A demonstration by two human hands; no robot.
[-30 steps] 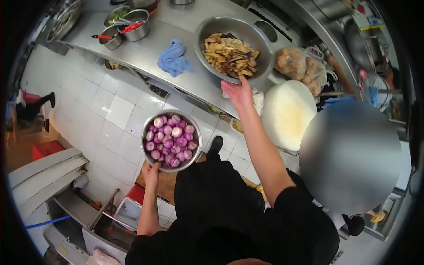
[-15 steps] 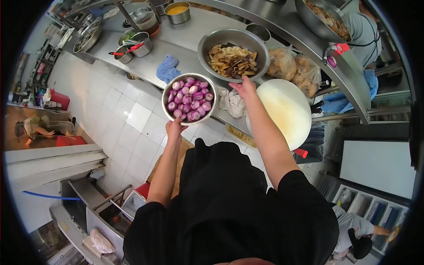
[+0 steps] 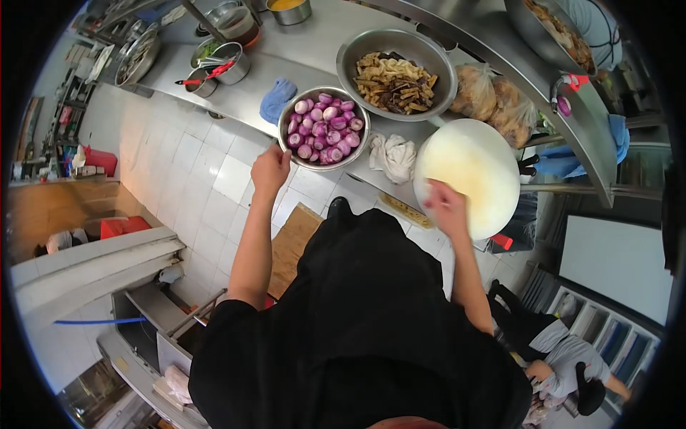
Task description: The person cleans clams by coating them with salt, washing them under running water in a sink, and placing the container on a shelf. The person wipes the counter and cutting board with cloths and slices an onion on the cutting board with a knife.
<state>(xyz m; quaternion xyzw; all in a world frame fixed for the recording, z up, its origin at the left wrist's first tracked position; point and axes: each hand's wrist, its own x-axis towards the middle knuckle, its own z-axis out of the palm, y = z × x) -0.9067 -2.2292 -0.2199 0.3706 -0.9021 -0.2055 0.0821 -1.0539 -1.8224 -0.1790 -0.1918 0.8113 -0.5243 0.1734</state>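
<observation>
A steel bowl of peeled red onions (image 3: 324,134) rests at the counter's front edge. My left hand (image 3: 271,170) is closed at the bowl's lower left rim, its fingertips touching or very near the metal; I see nothing in its grasp. Over the round white cutting board (image 3: 493,168), my right hand (image 3: 449,207) is curled with fingers together and slightly blurred. A small reddish spot shows at those fingertips, too unclear to name. Beyond the board stands a larger metal bowl (image 3: 446,89) holding brown cooked strips and paler pieces.
A blue cloth (image 3: 277,100) and a crumpled white cloth (image 3: 393,159) lie on the counter. Plastic bags of brown food (image 3: 475,93) sit behind the board. Steel pots (image 3: 231,63) with utensils stand left. An overhead shelf (image 3: 493,61) crosses the right. Another person (image 3: 572,350) is at lower right.
The onion bowl has shifted up against the larger bowl. My left hand has slid to its left side. My right hand has left the larger bowl's rim and come back over the cutting board.
</observation>
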